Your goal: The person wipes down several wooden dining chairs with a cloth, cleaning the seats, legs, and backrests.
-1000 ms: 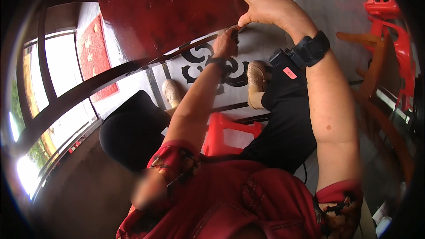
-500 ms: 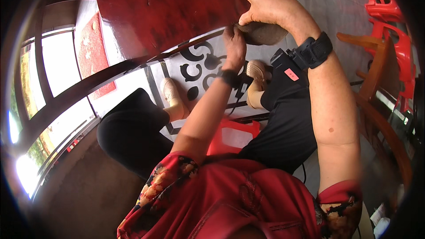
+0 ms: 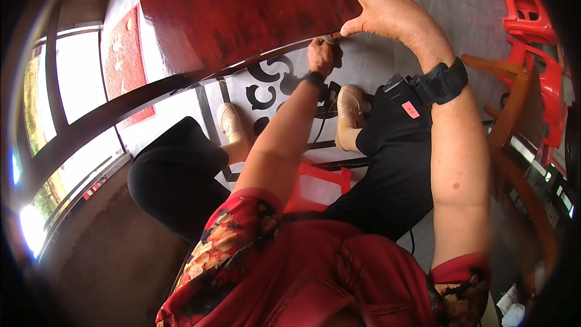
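While the right hand [image 3: 387, 9] pinches the dark red panel [image 3: 242, 12] at its lower edge, the left hand [image 3: 319, 54] grips a small tool [image 3: 330, 39] there.

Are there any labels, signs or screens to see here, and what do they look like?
Small tag: on the black device just below the right wrist strap, a little pinkish-red rectangle.
Red hanging: on the wall at upper left, beside the bright windows, a tall red rectangle with faint gold marks.
No screens or packages can be made out.
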`<state>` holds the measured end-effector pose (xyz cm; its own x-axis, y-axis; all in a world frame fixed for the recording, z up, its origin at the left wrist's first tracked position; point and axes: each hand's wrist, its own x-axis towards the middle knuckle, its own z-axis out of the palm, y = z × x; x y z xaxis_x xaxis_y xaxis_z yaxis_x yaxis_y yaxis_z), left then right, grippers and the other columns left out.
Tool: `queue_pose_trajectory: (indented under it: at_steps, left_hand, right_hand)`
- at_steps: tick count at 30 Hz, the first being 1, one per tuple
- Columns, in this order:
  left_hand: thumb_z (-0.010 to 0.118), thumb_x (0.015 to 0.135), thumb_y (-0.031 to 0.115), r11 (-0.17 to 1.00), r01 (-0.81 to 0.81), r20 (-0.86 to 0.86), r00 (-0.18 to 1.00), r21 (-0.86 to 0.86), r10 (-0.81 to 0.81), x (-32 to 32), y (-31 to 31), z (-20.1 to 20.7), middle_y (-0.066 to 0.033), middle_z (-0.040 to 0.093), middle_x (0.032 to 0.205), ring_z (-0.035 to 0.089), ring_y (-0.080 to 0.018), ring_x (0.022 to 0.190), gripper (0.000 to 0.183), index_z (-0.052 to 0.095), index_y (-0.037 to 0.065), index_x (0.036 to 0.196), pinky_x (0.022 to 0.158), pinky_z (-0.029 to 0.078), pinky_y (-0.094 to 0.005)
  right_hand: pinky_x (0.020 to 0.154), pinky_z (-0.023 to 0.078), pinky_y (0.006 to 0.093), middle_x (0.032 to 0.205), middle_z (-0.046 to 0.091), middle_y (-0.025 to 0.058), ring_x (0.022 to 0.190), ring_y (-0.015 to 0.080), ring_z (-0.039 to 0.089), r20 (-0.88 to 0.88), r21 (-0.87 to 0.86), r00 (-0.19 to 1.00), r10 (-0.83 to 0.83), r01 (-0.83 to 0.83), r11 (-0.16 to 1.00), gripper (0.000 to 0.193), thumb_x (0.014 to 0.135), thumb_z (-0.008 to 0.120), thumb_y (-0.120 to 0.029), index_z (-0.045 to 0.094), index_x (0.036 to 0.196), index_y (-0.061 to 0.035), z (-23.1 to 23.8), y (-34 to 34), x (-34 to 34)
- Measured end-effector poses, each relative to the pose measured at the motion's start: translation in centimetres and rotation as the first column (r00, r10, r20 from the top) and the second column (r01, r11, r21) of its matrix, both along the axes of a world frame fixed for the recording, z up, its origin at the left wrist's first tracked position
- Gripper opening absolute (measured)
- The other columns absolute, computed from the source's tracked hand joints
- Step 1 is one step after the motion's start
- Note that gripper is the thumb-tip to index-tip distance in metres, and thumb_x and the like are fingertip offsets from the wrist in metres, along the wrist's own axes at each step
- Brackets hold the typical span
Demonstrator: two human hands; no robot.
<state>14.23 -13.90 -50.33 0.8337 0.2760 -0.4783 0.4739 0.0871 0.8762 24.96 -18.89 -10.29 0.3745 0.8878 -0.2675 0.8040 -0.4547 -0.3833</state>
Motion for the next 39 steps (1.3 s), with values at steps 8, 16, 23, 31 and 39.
queue_pose_trajectory:
  at_steps: [8, 16, 23, 31, 39]
  left_hand:
    - [0.053, 0.093, 0.02, 0.995, 0.084, -0.055, 0.995, 0.057, -0.081, -1.5, -1.5, 5.2, -0.0149, 0.066, 0.089, 0.066, -0.0237, 0.078, 0.02, 0.064, 0.008, 0.104, 0.063, 0.052, -0.0334]
    - [0.043, 0.1, 0.028, 0.669, -0.145, -0.008, 0.979, -0.729, 0.204, -6.9, -5.1, 12.3, -0.0142, 0.062, 0.116, 0.061, -0.0295, 0.105, 0.041, 0.053, 0.003, 0.13, 0.098, 0.047, -0.0448]
    - [0.033, 0.103, 0.035, -0.483, -0.079, -0.291, 0.878, -0.872, 0.381, -1.5, -0.7, 21.0, -0.0254, 0.05, 0.136, 0.052, -0.0407, 0.124, 0.053, 0.043, -0.007, 0.135, 0.108, 0.04, -0.0548]
    - [0.037, 0.095, 0.042, 0.066, -0.05, -0.017, 0.901, -0.997, 0.433, 1.8, -2.6, 6.2, -0.0266, 0.053, 0.134, 0.054, -0.0419, 0.121, 0.064, 0.048, -0.008, 0.132, 0.106, 0.039, -0.0571]
    - [0.044, 0.094, 0.037, 0.468, -0.154, -0.062, 0.977, -0.87, 0.205, 2.9, -1.2, 3.5, -0.0188, 0.066, 0.096, 0.059, -0.0294, 0.069, 0.044, 0.061, -0.001, 0.108, 0.061, 0.049, -0.0397]
  right_hand:
    - [0.09, 0.051, 0.0405, 0.108, 0.063, 0.0306, 0.103, 0.0407, 0.062, -0.093, -0.046, 0.992, -0.079, 0.075, 0.996, 0.098, 0.068, 0.079, -0.018, 0.026, 0.143, 0.0153, 0.3, -1.5, 0.6]
    - [0.086, 0.053, 0.0405, 0.108, 0.063, 0.031, 0.103, 0.0407, 0.062, -0.047, 0.012, 0.997, -0.064, 0.065, 0.998, 0.093, 0.068, 0.079, -0.019, 0.032, 0.14, 0.0149, 0.1, -1.9, 0.6]
    - [0.081, 0.054, 0.0398, 0.104, 0.062, 0.0333, 0.097, 0.0406, 0.064, -0.213, -0.071, 0.971, -0.108, 0.095, 0.993, 0.092, 0.069, 0.076, -0.016, 0.029, 0.141, 0.0172, 0.7, -2.0, 0.8]
    - [0.079, 0.055, 0.0392, 0.099, 0.062, 0.0342, 0.092, 0.0417, 0.065, -0.256, -0.164, 0.947, -0.194, 0.155, 0.974, 0.092, 0.07, 0.073, -0.015, 0.026, 0.142, 0.0174, 2.5, -2.0, 0.6]
    - [0.09, 0.05, 0.0401, 0.108, 0.061, 0.0334, 0.105, 0.0415, 0.06, -0.054, -0.037, 0.996, -0.067, 0.065, 0.997, 0.094, 0.071, 0.077, -0.019, 0.027, 0.142, 0.0159, 0.0, -1.8, 1.4]
